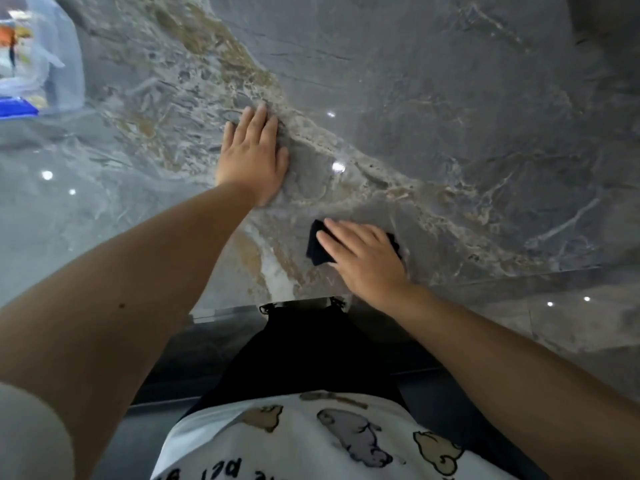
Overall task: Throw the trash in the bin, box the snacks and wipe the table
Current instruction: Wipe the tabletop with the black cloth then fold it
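A grey marble table with brown veins fills most of the view. My right hand presses flat on a small dark cloth near the table's front edge; the cloth shows at the fingertips and past the knuckles. My left hand lies flat on the bare tabletop farther in, fingers together, holding nothing. A clear plastic box with colourful snack packets inside stands at the far left corner.
The table's front edge runs just below my right hand. Below it are my dark trousers, white printed shirt and a glossy grey tiled floor. A blue item sits at the foot of the plastic box.
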`<state>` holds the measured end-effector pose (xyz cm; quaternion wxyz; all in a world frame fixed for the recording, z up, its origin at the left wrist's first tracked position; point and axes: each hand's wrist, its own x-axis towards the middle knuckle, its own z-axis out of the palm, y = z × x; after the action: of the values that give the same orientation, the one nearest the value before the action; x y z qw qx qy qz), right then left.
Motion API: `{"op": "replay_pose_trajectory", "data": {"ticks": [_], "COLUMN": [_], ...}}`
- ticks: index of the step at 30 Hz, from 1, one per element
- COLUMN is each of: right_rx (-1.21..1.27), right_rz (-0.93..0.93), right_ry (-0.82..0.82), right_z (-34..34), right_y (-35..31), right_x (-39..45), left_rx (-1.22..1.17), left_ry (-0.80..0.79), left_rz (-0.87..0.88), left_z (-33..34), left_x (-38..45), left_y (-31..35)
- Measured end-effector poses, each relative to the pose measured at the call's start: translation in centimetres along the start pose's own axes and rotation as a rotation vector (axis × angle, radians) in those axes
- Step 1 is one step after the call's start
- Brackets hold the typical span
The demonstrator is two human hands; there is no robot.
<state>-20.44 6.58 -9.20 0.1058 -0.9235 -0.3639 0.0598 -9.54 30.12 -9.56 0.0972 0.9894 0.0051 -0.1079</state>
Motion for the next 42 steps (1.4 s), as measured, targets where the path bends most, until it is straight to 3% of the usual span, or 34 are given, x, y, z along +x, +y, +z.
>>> {"op": "replay_pose_trajectory", "data": {"ticks": [3, 8, 11, 14, 20, 34, 39, 42], "right_rx": [0.200, 0.472, 0.376, 0.157, -0.007, 0.027, -0.001, -0.052], "right_rz": [0.104, 0.574, 0.740, 0.742, 0.832, 0.496, 0.383, 0.225], "right_ry": [0.043, 0.172, 0.214, 0.131, 0.036, -0.072, -0.133, -0.198], "right_z": [-2.0, -5.1, -5.6, -3.7, -0.1, 6.0, 6.4, 6.0], "right_y": [0.4, 3.7, 6.3, 6.1, 1.4, -24.5, -26.6, -25.9], "right_x": [0.7, -0.4, -2.2, -3.0, -0.8, 10.8, 11.9, 11.2], "left_rx": [-0.070, -0.122, -0.086, -0.050, -0.006, -0.052, -0.033, 0.016], "left_ry": [0.011, 0.123, 0.153, 0.119, 0.119, 0.191, 0.171, 0.168], "left_rz": [-0.006, -0.120, -0.257, -0.345, -0.315, -0.211, -0.109, -0.041], "left_z": [-1.9, -3.9, -3.7, -2.5, -0.6, 0.6, -0.3, -0.5], "left_x": [-1.1, -5.9, -9.8, -13.6, -18.1, -18.5, -18.8, -19.2], "left_y": [-0.8, -6.2, -12.0, -17.6, -25.0, -26.8, -28.6, -29.9]}}
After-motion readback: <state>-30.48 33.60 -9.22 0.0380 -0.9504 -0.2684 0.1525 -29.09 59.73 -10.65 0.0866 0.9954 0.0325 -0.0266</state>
